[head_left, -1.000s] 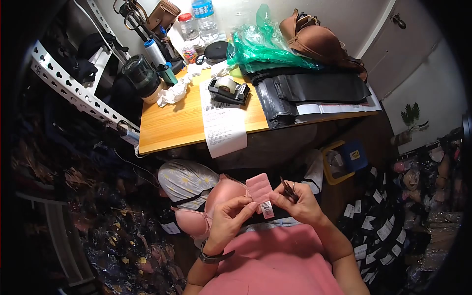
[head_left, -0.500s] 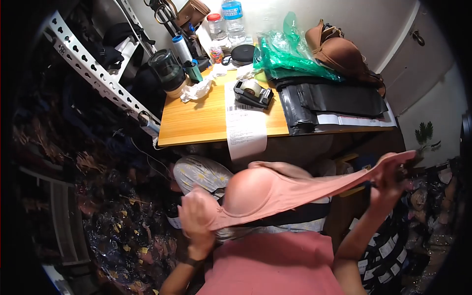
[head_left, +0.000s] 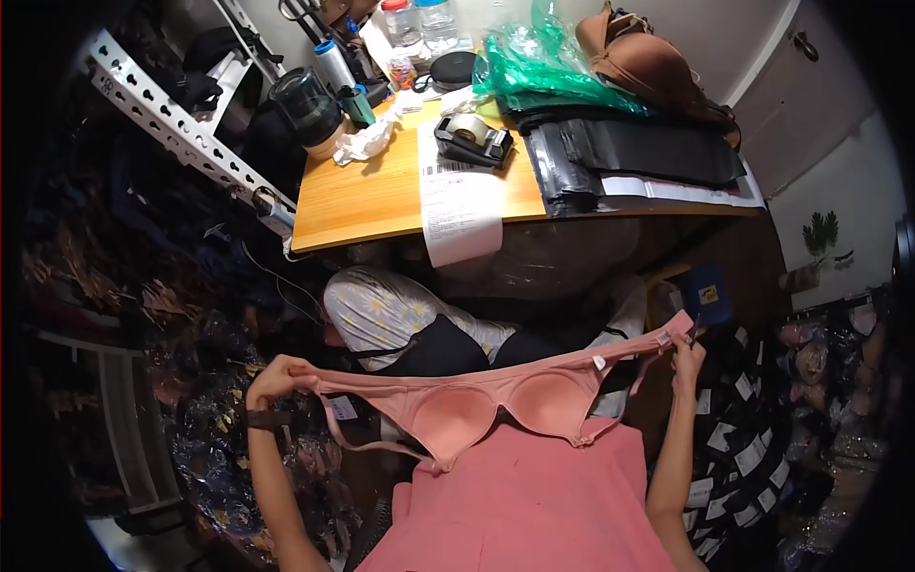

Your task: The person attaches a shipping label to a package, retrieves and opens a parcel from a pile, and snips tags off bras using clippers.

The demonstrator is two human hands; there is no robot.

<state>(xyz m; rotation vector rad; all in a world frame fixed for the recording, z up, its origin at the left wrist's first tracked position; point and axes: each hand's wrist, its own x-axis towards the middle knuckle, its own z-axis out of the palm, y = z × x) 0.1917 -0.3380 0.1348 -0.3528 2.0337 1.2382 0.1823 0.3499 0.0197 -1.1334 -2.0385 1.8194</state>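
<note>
A pink bra (head_left: pixel 456 419) is stretched out sideways over my lap, its cups' inner sides facing up. My left hand (head_left: pixel 278 378) pinches one end of its band. The other end is in my right hand (head_left: pixel 688 357), which also has a dark pointed tool, partly hidden by the fingers. A small white tag (head_left: pixel 599 362) shows on the band near the right cup. Beneath the bra, a dark bra (head_left: pixel 438 349) lies across my legs in daisy-patterned trousers (head_left: pixel 372 305).
A wooden table (head_left: pixel 357 205) ahead holds a tape dispenser (head_left: pixel 474 139), a printed paper strip (head_left: pixel 461 214), black plastic bags (head_left: pixel 658 153), green plastic (head_left: pixel 562 81) and a brown bra (head_left: pixel 639 62). Wrapped packets (head_left: pixel 739 448) lie at the right. A metal shelf (head_left: pixel 172 124) stands left.
My hands have moved far apart, stretching the pink bra between them. It has turned from showing a cup's outer side to showing the inner sides. My left hand has moved left.
</note>
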